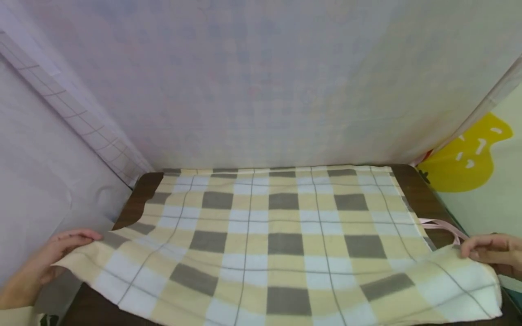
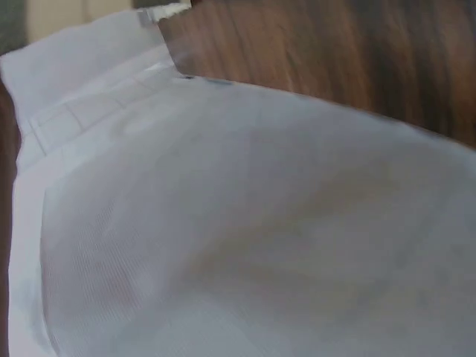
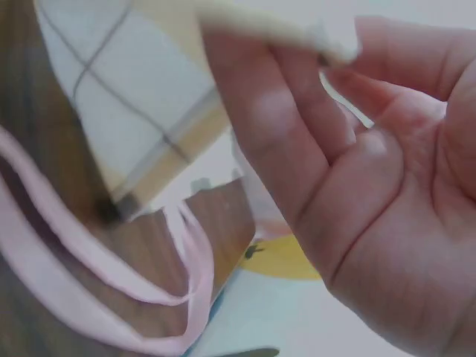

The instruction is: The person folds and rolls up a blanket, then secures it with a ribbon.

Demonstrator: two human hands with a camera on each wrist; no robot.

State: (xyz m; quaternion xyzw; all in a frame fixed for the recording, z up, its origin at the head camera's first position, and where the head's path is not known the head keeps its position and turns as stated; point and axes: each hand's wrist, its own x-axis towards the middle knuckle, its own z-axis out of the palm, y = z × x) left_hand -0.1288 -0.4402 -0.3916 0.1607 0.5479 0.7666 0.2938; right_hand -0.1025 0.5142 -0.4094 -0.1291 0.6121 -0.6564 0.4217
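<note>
A large checked cloth (image 1: pixel 283 244) in pale yellow, white and grey is spread over a dark brown table (image 1: pixel 420 190). At its near left edge my left hand (image 1: pixel 57 256) pinches the cloth and holds that side lifted. My right hand (image 1: pixel 493 253) pinches the near right edge between thumb and fingers, also raised. The right wrist view shows the cloth's edge (image 3: pixel 275 33) at my right fingertips (image 3: pixel 238 59). A plain whitish underside (image 2: pixel 245 223) fills most of the left wrist view, where my left hand is out of sight.
A pink ribbon (image 1: pixel 444 225) lies in a loop at the table's right side, next to the right hand. Pale hanging fabric (image 1: pixel 261 90) forms a wall behind the table. A yellow shape (image 1: pixel 465 167) shows on the right-hand wall.
</note>
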